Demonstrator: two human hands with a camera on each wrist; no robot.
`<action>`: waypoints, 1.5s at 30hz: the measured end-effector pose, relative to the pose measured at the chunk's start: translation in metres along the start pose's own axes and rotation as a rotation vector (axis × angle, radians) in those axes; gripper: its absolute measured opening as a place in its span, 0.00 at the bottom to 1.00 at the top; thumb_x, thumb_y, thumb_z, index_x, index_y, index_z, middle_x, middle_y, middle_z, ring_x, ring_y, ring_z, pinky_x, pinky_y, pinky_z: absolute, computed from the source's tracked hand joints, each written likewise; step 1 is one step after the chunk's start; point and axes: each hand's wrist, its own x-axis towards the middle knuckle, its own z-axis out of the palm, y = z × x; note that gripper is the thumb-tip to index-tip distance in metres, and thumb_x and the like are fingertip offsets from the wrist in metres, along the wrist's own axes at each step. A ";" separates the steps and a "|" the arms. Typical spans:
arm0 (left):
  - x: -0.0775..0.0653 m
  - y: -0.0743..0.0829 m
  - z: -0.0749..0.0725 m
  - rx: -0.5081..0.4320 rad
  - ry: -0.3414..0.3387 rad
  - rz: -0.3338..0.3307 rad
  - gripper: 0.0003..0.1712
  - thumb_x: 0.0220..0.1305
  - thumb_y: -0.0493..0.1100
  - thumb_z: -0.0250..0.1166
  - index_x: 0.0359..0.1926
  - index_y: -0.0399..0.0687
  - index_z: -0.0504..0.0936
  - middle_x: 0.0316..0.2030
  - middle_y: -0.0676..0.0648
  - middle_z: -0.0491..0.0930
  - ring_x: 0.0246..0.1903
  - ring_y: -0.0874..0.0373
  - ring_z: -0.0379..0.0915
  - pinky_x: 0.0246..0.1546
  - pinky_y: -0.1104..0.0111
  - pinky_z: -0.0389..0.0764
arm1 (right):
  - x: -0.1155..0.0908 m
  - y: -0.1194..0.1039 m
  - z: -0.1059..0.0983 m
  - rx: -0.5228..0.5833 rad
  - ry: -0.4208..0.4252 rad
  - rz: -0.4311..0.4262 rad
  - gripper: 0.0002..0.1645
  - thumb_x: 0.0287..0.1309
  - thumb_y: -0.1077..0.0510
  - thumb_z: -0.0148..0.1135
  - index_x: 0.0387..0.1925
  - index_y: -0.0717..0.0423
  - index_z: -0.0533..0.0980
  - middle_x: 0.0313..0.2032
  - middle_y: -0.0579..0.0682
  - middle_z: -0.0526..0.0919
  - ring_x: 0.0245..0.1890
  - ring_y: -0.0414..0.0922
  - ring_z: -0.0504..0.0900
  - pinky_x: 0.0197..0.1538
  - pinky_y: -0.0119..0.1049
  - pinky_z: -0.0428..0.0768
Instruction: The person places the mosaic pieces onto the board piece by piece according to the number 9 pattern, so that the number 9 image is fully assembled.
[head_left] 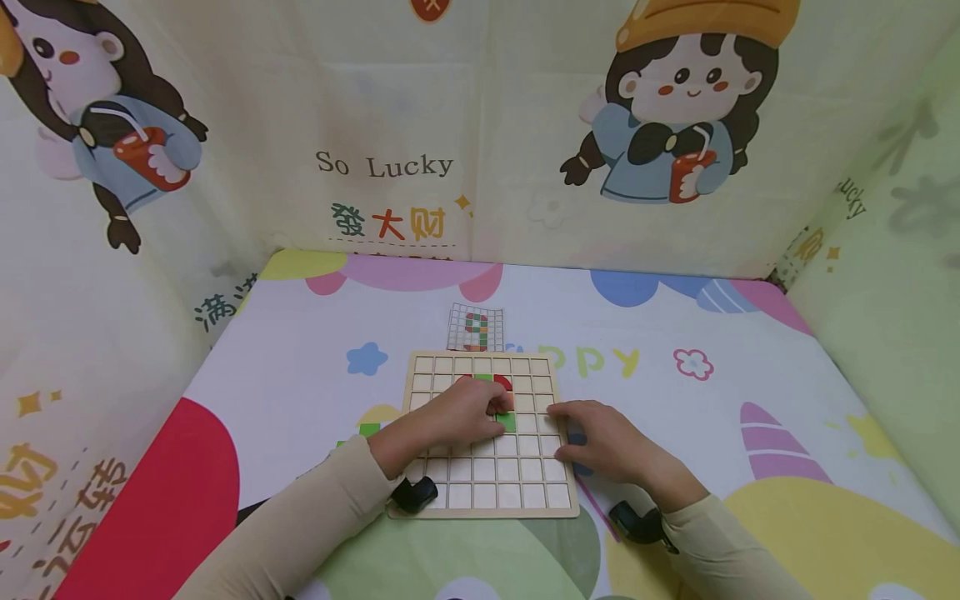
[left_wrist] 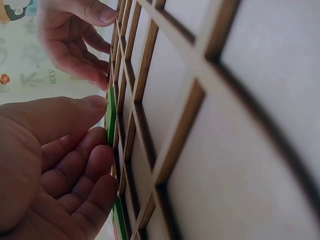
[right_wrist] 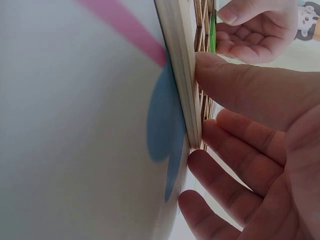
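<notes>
"Board (head_left: 528,472) where, exactly?"

"Flat on the printed tablecloth (head_left: 288,383), near the middle. Wooden, divided into square cells by raised strips."

"And the left hand (head_left: 465,410)?"

"Reaches over the board from the left. Pinches a green tile (head_left: 507,423) between thumb and index finger, remaining fingers curled beside."

"Seated or raised?"

"Close against the board's face, at a cell right of the middle. Fully sunk or slightly proud, cannot tell."

"Other cells?"

"Farther up, a second green tile (head_left: 483,377) between two red pieces (head_left: 503,382), the left one partly behind the hand. Also an orange tile (head_left: 510,402), half hidden by fingers, just beyond the pinched green one."

"Right hand (head_left: 609,442), then?"

"Rests thumb and fingertips on the board's right rim, thumb and index finger spread well apart."

"Past the far edge?"

"Patterned card (head_left: 476,327), right beside the board, printed with a grid and a red, green and orange figure."

"Over to the left?"

"Loose green tiles (head_left: 369,429) on the tablecloth, near the left sleeve (head_left: 300,508)."

"Around everything?"

"Pale backdrop (head_left: 517,167), with cartoon figures and the words 'So Lucky'."
</notes>
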 end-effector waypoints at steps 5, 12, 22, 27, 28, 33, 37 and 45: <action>0.000 -0.002 -0.001 -0.017 -0.015 -0.004 0.10 0.60 0.36 0.70 0.43 0.45 0.82 0.36 0.55 0.81 0.39 0.61 0.75 0.45 0.68 0.78 | 0.000 0.000 0.000 -0.001 0.002 -0.005 0.30 0.54 0.59 0.73 0.58 0.62 0.77 0.55 0.56 0.81 0.59 0.59 0.76 0.61 0.56 0.71; 0.000 -0.003 -0.001 -0.044 -0.034 -0.026 0.12 0.60 0.38 0.72 0.45 0.46 0.83 0.37 0.55 0.82 0.40 0.61 0.77 0.46 0.67 0.78 | -0.001 -0.001 -0.001 0.001 -0.001 -0.003 0.30 0.54 0.59 0.74 0.58 0.62 0.77 0.55 0.55 0.81 0.58 0.58 0.76 0.61 0.56 0.71; -0.002 -0.002 -0.003 -0.087 -0.062 -0.063 0.14 0.61 0.41 0.72 0.47 0.47 0.84 0.40 0.57 0.84 0.43 0.62 0.78 0.50 0.67 0.78 | -0.001 -0.001 0.000 -0.001 -0.002 0.002 0.30 0.54 0.59 0.73 0.59 0.62 0.77 0.55 0.55 0.81 0.58 0.58 0.76 0.61 0.56 0.71; -0.004 -0.004 -0.005 -0.105 -0.061 -0.041 0.16 0.61 0.44 0.73 0.49 0.48 0.84 0.42 0.56 0.84 0.45 0.62 0.78 0.51 0.66 0.78 | 0.000 -0.001 0.000 0.000 -0.004 0.010 0.30 0.54 0.58 0.74 0.59 0.62 0.77 0.55 0.55 0.81 0.58 0.58 0.76 0.61 0.56 0.71; -0.004 -0.004 -0.006 -0.105 -0.059 -0.032 0.16 0.61 0.45 0.73 0.49 0.48 0.84 0.43 0.56 0.84 0.46 0.62 0.79 0.50 0.66 0.78 | 0.000 -0.001 0.000 0.001 -0.004 0.012 0.30 0.54 0.58 0.74 0.59 0.62 0.77 0.55 0.55 0.81 0.59 0.58 0.76 0.61 0.56 0.71; -0.007 -0.006 -0.010 -0.111 -0.053 0.003 0.21 0.62 0.47 0.72 0.54 0.48 0.83 0.47 0.55 0.84 0.47 0.59 0.79 0.50 0.65 0.78 | -0.001 -0.001 0.000 0.001 -0.005 0.013 0.30 0.54 0.58 0.74 0.59 0.61 0.77 0.55 0.55 0.81 0.59 0.58 0.76 0.61 0.56 0.71; -0.011 -0.007 -0.016 -0.115 -0.050 0.009 0.26 0.61 0.50 0.72 0.59 0.49 0.81 0.50 0.54 0.82 0.51 0.57 0.77 0.51 0.63 0.78 | -0.001 -0.001 0.000 0.002 -0.005 0.015 0.30 0.55 0.58 0.74 0.59 0.61 0.77 0.56 0.55 0.81 0.59 0.58 0.76 0.61 0.56 0.71; -0.021 -0.007 -0.027 -0.129 0.004 -0.010 0.28 0.61 0.49 0.73 0.61 0.54 0.80 0.55 0.50 0.81 0.57 0.51 0.73 0.57 0.56 0.74 | 0.000 -0.001 0.000 0.002 -0.005 0.025 0.30 0.55 0.58 0.74 0.59 0.61 0.77 0.56 0.55 0.81 0.60 0.58 0.75 0.62 0.57 0.70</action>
